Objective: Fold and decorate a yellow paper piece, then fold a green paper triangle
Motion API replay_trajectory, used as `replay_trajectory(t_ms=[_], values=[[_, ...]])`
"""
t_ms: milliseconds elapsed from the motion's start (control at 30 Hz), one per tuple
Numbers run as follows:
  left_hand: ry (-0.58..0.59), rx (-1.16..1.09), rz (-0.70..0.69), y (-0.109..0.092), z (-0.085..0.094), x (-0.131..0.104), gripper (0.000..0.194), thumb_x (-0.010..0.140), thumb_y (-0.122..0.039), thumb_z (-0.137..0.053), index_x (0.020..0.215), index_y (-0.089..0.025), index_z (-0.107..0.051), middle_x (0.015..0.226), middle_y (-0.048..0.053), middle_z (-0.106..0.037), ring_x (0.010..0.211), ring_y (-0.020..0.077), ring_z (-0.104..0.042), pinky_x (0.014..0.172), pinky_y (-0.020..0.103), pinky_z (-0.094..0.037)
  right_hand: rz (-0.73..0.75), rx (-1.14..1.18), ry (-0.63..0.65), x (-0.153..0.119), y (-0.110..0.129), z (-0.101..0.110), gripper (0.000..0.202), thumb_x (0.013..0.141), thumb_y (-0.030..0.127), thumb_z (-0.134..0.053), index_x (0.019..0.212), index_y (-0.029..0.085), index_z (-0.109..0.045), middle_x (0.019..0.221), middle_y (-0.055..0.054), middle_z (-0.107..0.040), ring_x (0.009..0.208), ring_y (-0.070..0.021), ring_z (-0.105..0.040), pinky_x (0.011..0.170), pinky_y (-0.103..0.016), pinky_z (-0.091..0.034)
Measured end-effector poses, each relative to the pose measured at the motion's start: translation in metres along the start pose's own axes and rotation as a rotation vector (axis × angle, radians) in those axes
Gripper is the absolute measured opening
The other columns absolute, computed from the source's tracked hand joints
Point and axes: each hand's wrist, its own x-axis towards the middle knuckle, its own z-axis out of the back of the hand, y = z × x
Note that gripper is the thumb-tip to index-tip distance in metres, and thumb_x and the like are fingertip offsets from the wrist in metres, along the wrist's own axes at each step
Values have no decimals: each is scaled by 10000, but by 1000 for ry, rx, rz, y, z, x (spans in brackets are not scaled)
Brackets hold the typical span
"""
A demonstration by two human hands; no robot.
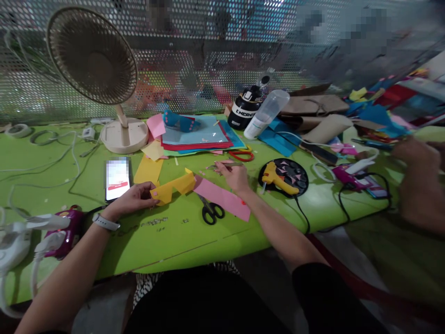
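My left hand (137, 198) pinches one end of a yellow paper strip (162, 195), cut in points and bent, held a little over the green table. In my right hand (235, 177) is a thin tool that looks like a pair of tweezers (232, 164), its tip pointing left at tiny pink bits on the table. Below that hand lies a pink paper strip (222, 197), partly over black-handled scissors (212, 213). A yellow glue gun (280, 178) rests on a round black tray (301, 174) with pink scraps, right of my right hand.
A phone (117, 178) and a fan (123, 134) stand left. Stacked coloured paper (198, 134), red-handled scissors (243, 154), a black bottle (239, 109) and a clear bottle (266, 116) are behind. Purple power strips (71, 232) with cables flank me. Another person's arm (420, 185) is at right.
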Motion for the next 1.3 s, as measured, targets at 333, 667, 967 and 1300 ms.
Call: replay_trajectory(t_ms=[333, 667, 967, 1300], values=[[8, 6, 17, 2, 1, 1, 314, 742, -336, -758, 850, -167, -516, 738, -21, -589, 613, 98, -564, 557, 219, -433, 53, -72, 67, -5, 2, 0, 414, 900, 545, -515, 904, 186, -723, 837, -95, -766, 770, -247, -739, 684, -353, -597], [4, 21, 17, 0, 1, 0, 327, 743, -352, -755, 857, -168, -509, 729, -33, -578, 623, 103, -565, 569, 225, -431, 43, -6, -7, -4, 1, 0, 453, 863, 593, -545, 891, 176, -721, 787, -89, -764, 722, -237, -736, 623, -329, -595], [14, 2, 7, 4, 2, 1, 314, 745, -319, -763, 856, -165, -513, 747, -27, -588, 630, 95, -571, 567, 221, -440, 66, -30, 22, -8, 1, -2, 405, 881, 568, -540, 878, 205, -720, 791, -74, -763, 731, -242, -739, 638, -350, -605], [4, -89, -4, 3, -2, 1, 283, 753, -271, -762, 857, -135, -536, 762, 14, -638, 609, 84, -589, 565, 215, -470, -5, 301, -17, -14, 20, 8, 311, 819, 489, -673, 869, 184, -695, 755, -58, -757, 692, -226, -736, 639, -349, -621]])
